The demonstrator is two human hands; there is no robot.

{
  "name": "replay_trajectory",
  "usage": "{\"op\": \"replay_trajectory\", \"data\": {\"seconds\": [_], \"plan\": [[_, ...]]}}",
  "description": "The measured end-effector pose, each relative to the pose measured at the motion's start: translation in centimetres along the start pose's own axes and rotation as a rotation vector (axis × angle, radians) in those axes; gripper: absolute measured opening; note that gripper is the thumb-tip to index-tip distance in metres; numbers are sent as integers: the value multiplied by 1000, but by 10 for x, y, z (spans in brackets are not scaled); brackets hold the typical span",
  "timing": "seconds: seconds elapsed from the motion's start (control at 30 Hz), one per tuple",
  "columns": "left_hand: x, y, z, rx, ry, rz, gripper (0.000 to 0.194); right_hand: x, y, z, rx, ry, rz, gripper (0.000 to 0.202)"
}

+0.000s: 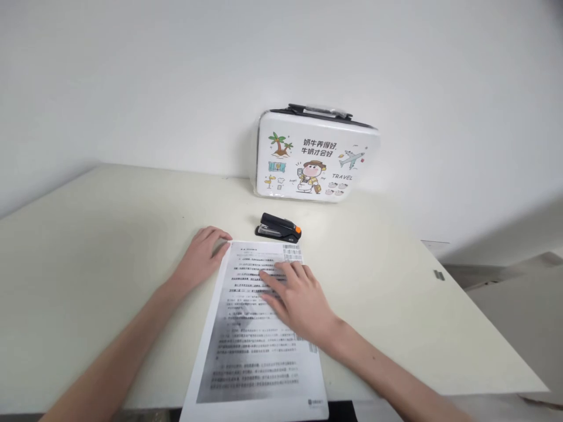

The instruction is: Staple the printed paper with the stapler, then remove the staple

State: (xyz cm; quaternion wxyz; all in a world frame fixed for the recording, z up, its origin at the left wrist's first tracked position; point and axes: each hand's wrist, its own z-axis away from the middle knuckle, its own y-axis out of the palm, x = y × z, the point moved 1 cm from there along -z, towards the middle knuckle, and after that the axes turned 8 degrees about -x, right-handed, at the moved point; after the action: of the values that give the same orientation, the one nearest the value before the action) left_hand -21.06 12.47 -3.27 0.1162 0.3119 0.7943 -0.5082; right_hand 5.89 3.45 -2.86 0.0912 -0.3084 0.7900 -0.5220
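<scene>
A printed sheet of paper [259, 363] lies on the pale table, its lower end reaching the front edge. My left hand [203, 256] is at the sheet's top left corner, with thumb and forefinger closed on that corner. My right hand [301, 299] rests palm down on the upper right part of the sheet, fingers apart, covering some of the print. Just beyond the sheet's top edge lies a black stapler [278, 227] with an orange tip pointing right; neither hand touches it.
Against the wall at the back of the table [109, 234] stands a white case [316, 158] with cartoon prints and a black handle. A small dark piece [438, 275] sits near the table's right edge. Beyond that edge is a grey surface.
</scene>
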Motion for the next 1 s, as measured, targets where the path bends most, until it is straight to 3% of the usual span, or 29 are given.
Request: {"op": "replay_trajectory", "data": {"seconds": [0.1, 0.2, 0.27, 0.4, 0.6, 1.0], "plan": [[0, 0, -1, -13, -76, 35, 27, -28, -2, -4, -74, -23, -176, 34], [-2, -2, -3, -43, -276, 104, 33, -71, -6, -8, -203, 24, -345, 28], [-4, -4, -4, -68, -372, 120, 34, -102, -6, -9, -227, 148, -429, 27], [-11, -9, -6, -83, -403, 121, 30, -142, -6, -4, -204, 464, -654, 25], [-11, -10, -7, -78, -482, 141, 30, -143, -6, 0, -175, 584, -807, 30], [-9, -8, -4, -120, -481, 292, 26, -142, -11, 6, -170, 646, -790, 30]]}}
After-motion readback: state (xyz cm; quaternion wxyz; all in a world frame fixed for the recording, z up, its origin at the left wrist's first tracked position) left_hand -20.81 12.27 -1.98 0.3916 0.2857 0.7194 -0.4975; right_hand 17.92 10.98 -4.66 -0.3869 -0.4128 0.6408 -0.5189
